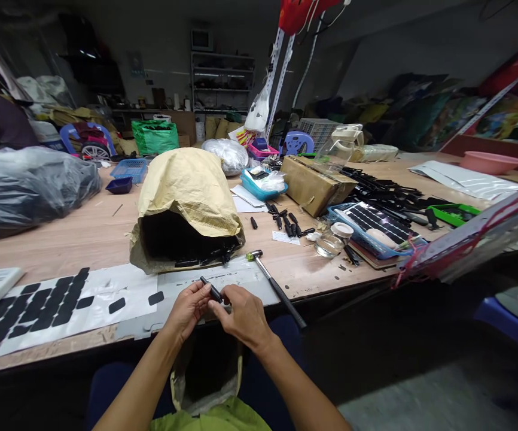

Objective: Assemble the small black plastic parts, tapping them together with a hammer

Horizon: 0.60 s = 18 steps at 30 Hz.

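Note:
At the table's front edge, a small black cylindrical part (211, 289) slants between my two hands. My left hand (192, 305) pinches it near its upper end, thumb on top. Curled fingers of my right hand (243, 312) close around its lower end, partly hiding it. Beyond my hands, a tan paper sack (187, 191) lies on its side, mouth facing me, with black parts (205, 258) along its lower lip. To the right of my hands lies a hammer (277, 287), its dark handle over the edge. Below them, a second sack (207, 365) gapes open at my lap.
Left, a white sheet (119, 281) carries black rounded stickers (61, 302). Further right are loose black parts (289, 224), a clear jar (331, 240), a cardboard box (310, 184) and a blue basket (371, 230). A large plastic bag (30, 185) sits far left; a person (5, 120) is behind.

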### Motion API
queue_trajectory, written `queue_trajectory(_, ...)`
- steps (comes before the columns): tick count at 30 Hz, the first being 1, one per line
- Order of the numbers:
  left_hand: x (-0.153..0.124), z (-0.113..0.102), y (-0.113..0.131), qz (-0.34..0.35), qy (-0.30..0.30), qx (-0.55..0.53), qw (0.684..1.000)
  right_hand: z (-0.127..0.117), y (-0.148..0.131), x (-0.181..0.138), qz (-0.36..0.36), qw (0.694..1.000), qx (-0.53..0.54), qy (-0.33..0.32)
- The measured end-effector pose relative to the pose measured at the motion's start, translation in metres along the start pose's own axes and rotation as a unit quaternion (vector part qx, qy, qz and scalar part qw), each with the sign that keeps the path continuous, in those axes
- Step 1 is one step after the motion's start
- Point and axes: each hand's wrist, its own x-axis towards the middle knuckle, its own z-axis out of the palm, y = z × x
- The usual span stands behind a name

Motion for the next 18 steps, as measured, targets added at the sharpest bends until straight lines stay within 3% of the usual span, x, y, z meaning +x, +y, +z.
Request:
queue_trajectory(5, -0.007, 0.002, -0.003, -0.010, 0.011, -0.016, 1.000, 0.012, 0.001, -0.001, -0.037, 0.997, -0.055, 0.033)
queue_trajectory(18, -0.025, 0.016, -0.007, -0.007, -0.020, -0.089, 0.996, 0.012, -0.005, -0.008, -0.141, 0.981, -0.025, 0.131)
